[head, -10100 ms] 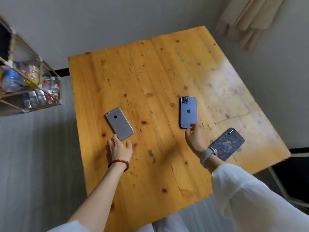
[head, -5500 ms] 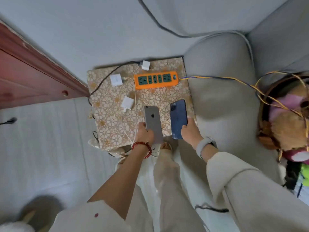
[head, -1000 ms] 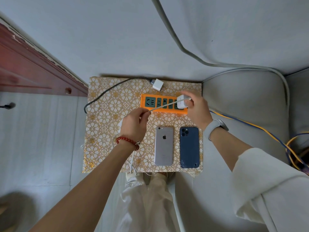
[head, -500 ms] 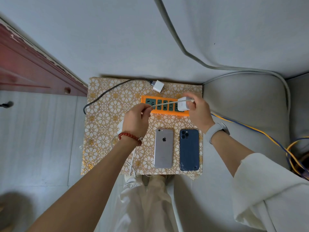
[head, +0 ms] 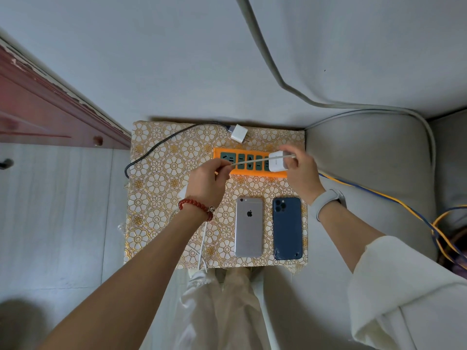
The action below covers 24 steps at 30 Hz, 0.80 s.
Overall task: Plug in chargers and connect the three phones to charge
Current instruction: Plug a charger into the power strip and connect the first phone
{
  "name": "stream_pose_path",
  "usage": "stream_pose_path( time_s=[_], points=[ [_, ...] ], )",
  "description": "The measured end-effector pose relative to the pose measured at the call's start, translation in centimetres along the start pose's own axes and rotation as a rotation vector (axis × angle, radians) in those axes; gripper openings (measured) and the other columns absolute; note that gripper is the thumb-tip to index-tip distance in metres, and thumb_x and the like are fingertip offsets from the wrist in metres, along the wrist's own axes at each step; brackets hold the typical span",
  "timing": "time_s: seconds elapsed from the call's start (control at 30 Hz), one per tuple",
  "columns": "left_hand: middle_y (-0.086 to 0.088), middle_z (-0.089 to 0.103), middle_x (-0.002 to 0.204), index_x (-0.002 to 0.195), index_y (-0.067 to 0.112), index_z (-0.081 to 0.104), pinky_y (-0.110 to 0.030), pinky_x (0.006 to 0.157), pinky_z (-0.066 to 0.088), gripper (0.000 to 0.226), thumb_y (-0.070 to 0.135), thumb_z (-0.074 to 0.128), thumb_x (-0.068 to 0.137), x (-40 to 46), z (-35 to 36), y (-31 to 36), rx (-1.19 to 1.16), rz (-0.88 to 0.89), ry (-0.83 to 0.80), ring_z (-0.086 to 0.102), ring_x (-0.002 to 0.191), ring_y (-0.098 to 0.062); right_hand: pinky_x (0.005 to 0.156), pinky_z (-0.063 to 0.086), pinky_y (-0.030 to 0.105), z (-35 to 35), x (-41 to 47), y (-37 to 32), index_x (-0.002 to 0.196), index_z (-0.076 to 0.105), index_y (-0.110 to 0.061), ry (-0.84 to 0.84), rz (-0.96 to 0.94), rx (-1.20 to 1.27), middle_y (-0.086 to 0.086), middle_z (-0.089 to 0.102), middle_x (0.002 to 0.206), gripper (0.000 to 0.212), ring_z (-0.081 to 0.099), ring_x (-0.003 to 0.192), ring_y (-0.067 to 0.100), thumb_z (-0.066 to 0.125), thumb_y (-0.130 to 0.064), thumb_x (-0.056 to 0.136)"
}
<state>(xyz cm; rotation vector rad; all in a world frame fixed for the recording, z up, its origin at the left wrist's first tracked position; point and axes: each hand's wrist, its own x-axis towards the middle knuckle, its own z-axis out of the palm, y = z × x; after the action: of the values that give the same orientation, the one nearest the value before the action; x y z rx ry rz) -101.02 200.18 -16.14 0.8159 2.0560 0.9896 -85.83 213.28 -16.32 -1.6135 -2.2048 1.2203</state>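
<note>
An orange power strip (head: 227, 155) lies at the back of a small stand covered with a gold flower-patterned cloth (head: 161, 188). My right hand (head: 300, 173) grips a white charger plug (head: 277, 162) over the strip's right end. My left hand (head: 207, 185) pinches that charger's white cable (head: 249, 161), stretched taut between both hands. A silver phone (head: 249, 227) and a dark blue phone (head: 287, 228) lie face down side by side near the front edge. A second white charger (head: 238, 133) with a black cable (head: 161, 145) lies behind the strip. Only two phones are in view.
A grey sofa arm (head: 366, 178) stands directly right of the stand. Yellow and blue wires (head: 394, 200) run from the strip over it. A red-brown wooden door (head: 43, 114) is at the left. A loose white cable (head: 203, 238) hangs off the stand's front.
The right hand has lowered the white plug slightly toward the strip's right end. The left hand still holds the cable taut. Ten seconds ago the phones lay on a wooden table.
</note>
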Motion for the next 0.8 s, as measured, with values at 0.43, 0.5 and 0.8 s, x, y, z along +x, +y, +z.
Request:
stream_pose_path(
  time_s=[0.43,0.5,0.8],
  points=[
    [0.012,0.054,0.063,0.090,0.011,0.064,-0.025,0.052,0.046,0.015,0.016,0.050,0.090,0.2,-1.6,-1.0,-0.021,-0.095,0.053,0.052,0.055,-0.009,0.094,0.044,0.047,1.4,-1.1,0.0,0.125,0.049,-0.014,-0.077,-0.113,-0.193,0.012,0.052,0.128,0.033,0.049,0.118,0.034,0.043,-0.011,0.093],
    [0.010,0.055,0.063,0.090,0.010,0.064,-0.026,0.054,0.047,0.016,0.016,0.049,0.090,0.0,-1.8,-1.0,-0.028,-0.114,0.061,0.053,0.056,-0.012,0.095,0.040,0.057,2.0,-1.1,-0.2,0.120,0.052,-0.014,-0.054,-0.131,-0.287,0.011,0.053,0.126,0.029,0.046,0.120,0.039,0.042,-0.010,0.093],
    [0.001,0.061,0.070,0.095,0.013,0.062,-0.032,0.064,0.054,0.012,0.018,0.054,0.087,-4.1,-2.8,-1.7,-0.075,-0.216,-0.207,0.057,0.058,-0.011,0.111,0.004,0.063,2.0,-0.6,-0.3,0.125,0.042,-0.036,-0.117,0.028,-0.345,0.004,0.047,0.140,0.036,0.009,0.144,0.026,0.034,-0.017,0.096]
  ],
)
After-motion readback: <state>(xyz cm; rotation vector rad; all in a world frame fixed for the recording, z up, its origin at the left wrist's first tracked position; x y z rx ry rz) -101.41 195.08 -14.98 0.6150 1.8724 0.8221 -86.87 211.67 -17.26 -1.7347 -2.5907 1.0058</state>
